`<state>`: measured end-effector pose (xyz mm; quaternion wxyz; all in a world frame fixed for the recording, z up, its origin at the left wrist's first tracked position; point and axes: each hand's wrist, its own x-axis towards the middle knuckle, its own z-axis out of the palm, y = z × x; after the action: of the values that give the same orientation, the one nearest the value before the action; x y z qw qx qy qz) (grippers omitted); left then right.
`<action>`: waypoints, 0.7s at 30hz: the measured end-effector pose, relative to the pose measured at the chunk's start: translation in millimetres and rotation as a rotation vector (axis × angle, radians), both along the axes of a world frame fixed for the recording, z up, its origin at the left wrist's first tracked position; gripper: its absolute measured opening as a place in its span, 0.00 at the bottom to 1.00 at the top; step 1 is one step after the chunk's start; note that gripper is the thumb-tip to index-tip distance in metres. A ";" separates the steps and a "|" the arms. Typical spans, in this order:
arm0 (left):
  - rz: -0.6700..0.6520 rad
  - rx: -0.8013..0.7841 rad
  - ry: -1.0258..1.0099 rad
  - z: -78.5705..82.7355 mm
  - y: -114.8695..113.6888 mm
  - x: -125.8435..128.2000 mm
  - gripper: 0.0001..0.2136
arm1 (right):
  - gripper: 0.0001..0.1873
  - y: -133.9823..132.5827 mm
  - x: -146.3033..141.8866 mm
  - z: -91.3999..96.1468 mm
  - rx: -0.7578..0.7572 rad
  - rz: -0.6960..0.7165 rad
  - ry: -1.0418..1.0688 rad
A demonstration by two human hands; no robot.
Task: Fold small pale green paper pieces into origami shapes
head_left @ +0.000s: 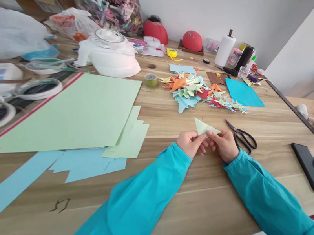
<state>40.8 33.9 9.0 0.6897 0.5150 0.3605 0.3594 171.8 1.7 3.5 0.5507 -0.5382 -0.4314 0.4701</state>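
Both hands meet over the wooden table and pinch one small folded piece of pale green paper, a pointed triangle sticking up and to the right. My left hand holds its lower left corner, fingers closed on it. My right hand grips the lower right edge between thumb and fingers. Both arms wear bright teal sleeves. Black scissors lie flat just right of my right hand.
A heap of folded coloured paper shapes lies beyond the hands. Large green sheets and blue offcuts cover the left. A black phone rests at the right edge. Tape rolls, a white container, bags and clutter line the back.
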 end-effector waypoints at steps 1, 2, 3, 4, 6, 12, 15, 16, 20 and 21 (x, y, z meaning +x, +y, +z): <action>0.000 -0.002 -0.001 0.0 -0.3 0.0 0.16 | 0.17 0.0 0.1 0.5 -0.007 0.003 0.007; -0.001 -0.005 -0.002 0.1 -0.5 0.0 0.15 | 0.17 0.0 0.1 0.9 -0.016 0.007 0.020; -0.001 -0.009 -0.002 0.1 -0.6 -0.1 0.15 | 0.17 0.1 0.1 1.2 -0.023 0.010 0.039; 0.000 -0.013 -0.003 0.2 -0.5 -0.3 0.15 | 0.18 0.2 0.0 1.4 -0.031 0.011 0.062; 0.000 -0.027 -0.007 0.5 0.0 -0.9 0.14 | 0.18 0.4 0.1 1.5 -0.045 0.011 0.106; -0.039 -0.067 -0.001 3.2 2.5 -2.2 0.13 | 0.19 -0.2 0.3 0.4 0.021 0.011 0.028; -0.037 -0.064 0.045 3.3 2.9 -1.5 0.13 | 0.19 -1.1 -0.4 0.5 0.050 0.014 -0.050; -0.032 -0.058 0.058 2.8 3.0 -1.1 0.13 | 0.20 -1.3 -0.7 0.7 0.051 0.014 -0.059; -0.017 -0.035 0.079 0.9 3.5 -0.5 0.12 | 0.20 -1.6 -1.2 1.0 0.031 0.016 -0.054; -0.024 -0.031 0.081 0.8 3.5 -0.5 0.11 | 0.20 -1.5 -1.1 0.9 0.029 0.023 -0.053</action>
<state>40.3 37.4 9.8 0.6867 0.5228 0.3872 0.3244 170.7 0.2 4.5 0.5413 -0.5373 -0.4589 0.4557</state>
